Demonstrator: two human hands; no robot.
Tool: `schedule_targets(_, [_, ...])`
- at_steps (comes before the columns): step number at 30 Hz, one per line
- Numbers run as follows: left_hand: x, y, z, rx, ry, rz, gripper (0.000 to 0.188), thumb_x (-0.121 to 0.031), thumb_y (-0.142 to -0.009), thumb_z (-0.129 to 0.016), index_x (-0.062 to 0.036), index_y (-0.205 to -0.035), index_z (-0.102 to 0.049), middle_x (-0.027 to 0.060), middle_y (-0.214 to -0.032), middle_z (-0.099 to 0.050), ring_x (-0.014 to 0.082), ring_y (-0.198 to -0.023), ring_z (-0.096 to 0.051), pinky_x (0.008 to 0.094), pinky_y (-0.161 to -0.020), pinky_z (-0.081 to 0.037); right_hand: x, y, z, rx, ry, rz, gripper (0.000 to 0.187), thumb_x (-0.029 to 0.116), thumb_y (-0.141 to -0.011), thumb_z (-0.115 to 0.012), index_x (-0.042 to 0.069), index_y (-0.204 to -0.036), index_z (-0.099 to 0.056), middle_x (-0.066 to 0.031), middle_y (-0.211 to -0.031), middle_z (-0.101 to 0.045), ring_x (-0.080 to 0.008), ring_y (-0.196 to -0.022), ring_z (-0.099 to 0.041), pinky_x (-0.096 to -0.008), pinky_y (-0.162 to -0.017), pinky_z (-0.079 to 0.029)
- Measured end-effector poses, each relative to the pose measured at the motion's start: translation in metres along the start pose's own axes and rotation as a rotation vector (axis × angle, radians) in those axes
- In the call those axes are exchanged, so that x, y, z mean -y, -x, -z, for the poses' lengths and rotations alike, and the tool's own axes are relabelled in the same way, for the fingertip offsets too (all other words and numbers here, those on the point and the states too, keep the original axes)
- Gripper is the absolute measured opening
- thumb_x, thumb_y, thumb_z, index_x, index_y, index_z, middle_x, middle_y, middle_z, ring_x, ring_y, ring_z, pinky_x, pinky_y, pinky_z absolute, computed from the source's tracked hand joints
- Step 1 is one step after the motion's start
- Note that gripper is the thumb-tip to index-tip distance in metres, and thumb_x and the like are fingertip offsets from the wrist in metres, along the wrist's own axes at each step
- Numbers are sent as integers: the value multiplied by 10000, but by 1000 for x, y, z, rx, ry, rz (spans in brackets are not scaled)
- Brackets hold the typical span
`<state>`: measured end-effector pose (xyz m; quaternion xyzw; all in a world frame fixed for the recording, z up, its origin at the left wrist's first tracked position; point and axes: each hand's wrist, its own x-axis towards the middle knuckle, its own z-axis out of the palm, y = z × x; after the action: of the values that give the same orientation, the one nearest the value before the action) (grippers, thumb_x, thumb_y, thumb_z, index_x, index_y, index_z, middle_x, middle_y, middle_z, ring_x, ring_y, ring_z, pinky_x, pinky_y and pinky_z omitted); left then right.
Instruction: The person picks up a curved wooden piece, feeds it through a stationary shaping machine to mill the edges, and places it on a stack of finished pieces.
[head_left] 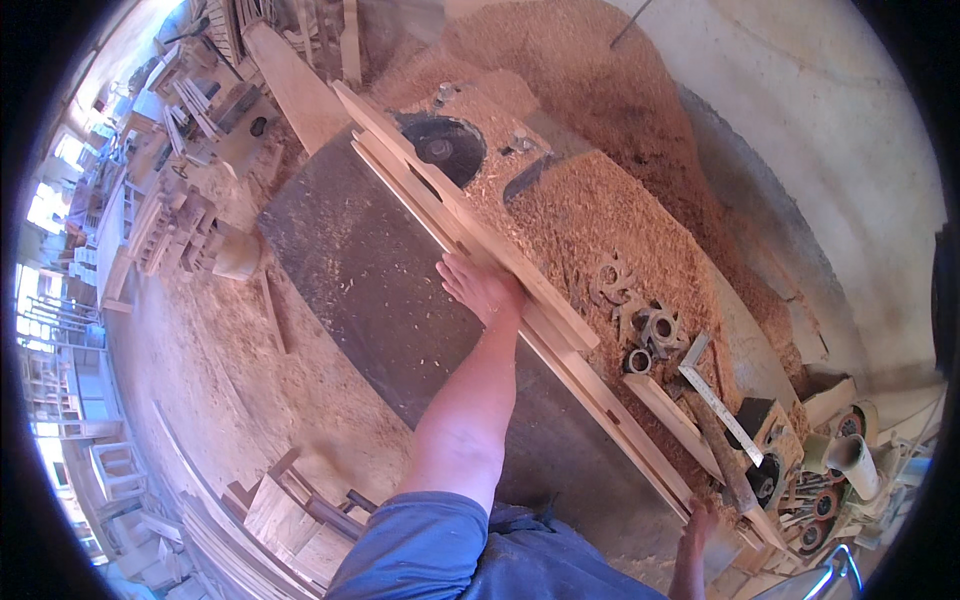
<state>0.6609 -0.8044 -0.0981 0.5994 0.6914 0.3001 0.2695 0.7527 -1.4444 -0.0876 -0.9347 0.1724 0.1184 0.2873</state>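
Observation:
A long, pale wooden strip (575, 372) lies along a wooden fence (500, 250) on the dark metal table of a woodworking machine (370, 290). My left hand (483, 287) lies on the strip about midway, pressed against the fence, its fingers stretched out to the left. At the near right end of the strip, my right hand (698, 522) closes on the wood; its fingers show only in part. Beyond the fence, at the far end, a round black recess with a spindle (440, 148) sits in the table.
Wood shavings (620, 220) cover the machine top behind the fence and pile against the wall. Ring-shaped metal cutters (657, 328), a metal square (718, 400) and a wooden block (672, 425) lie at right. Stacked wood pieces (175, 225) stand on the floor at left.

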Motion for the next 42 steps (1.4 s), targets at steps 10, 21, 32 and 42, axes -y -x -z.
schedule_targets(10, [0,-60,3,-35,-68,10,650,-170,-963,-466,83,-1495,-191,254,-1569,-253,381,-1496,-152,499,-1217,-107,116,74,-21,86,3,-107,557,239,-834,-710,84,-1356,-593,-110,-1092,-702,-183,-747,-634,-302,-487,-458])
schedule_targets(21, [6,-142,1,-86,2,-2,611,-148,-956,-466,64,-1476,-225,237,-1524,-314,398,-1487,-164,517,-1208,-133,161,103,-61,129,-92,-111,576,256,-813,-747,31,-1320,-591,-96,-1087,-695,-194,-821,-641,-309,-502,-438])
schedule_targets(32, [10,-202,-4,-99,-1,-34,618,-123,-900,-533,46,-1441,-285,226,-1511,-342,399,-1477,-206,514,-1205,-158,212,138,-93,134,-60,-129,591,190,-795,-753,10,-1333,-590,-133,-1068,-684,-195,-789,-631,-305,-505,-447])
schedule_targets(42, [22,-199,2,-151,-182,-64,599,-171,-947,-502,-54,-1500,-304,165,-1377,-436,337,-1437,-293,509,-1194,-185,215,135,-75,324,300,268,681,217,-762,-783,42,-1373,-537,-163,-1054,-678,-310,-893,-657,-430,-699,-542])
